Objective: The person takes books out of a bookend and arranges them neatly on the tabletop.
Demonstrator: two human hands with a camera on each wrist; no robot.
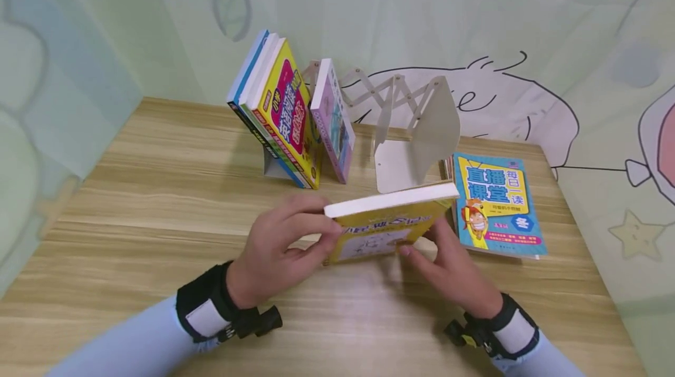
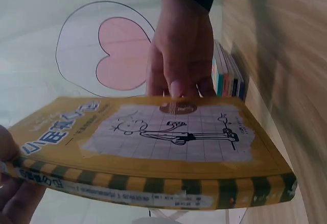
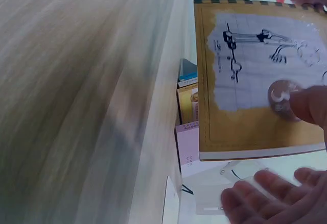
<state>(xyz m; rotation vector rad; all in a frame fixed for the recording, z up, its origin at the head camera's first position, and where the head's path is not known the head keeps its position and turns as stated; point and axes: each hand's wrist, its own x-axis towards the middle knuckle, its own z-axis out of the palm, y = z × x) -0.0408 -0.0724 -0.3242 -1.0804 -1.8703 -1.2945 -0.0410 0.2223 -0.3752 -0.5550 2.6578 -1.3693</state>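
A yellow book (image 1: 390, 224) with a cartoon figure on its cover is held tilted above the table, its white page edge facing up. My left hand (image 1: 287, 248) grips its left end, thumb on the front and fingers at the back. At the right side, my right hand (image 1: 456, 271) has its thumb on the cover. In the right wrist view, several fingers (image 3: 265, 196) of that hand extend past the book's edge; its index finger is hidden. The striped spine (image 2: 153, 185) shows in the left wrist view.
An expandable white bookend rack (image 1: 401, 160) stands at the back of the table (image 1: 158, 213). Several upright books (image 1: 285, 113) lean in its left part, with a thin purple book (image 1: 334, 125) beside them. A blue-covered stack (image 1: 498, 207) lies at the right.
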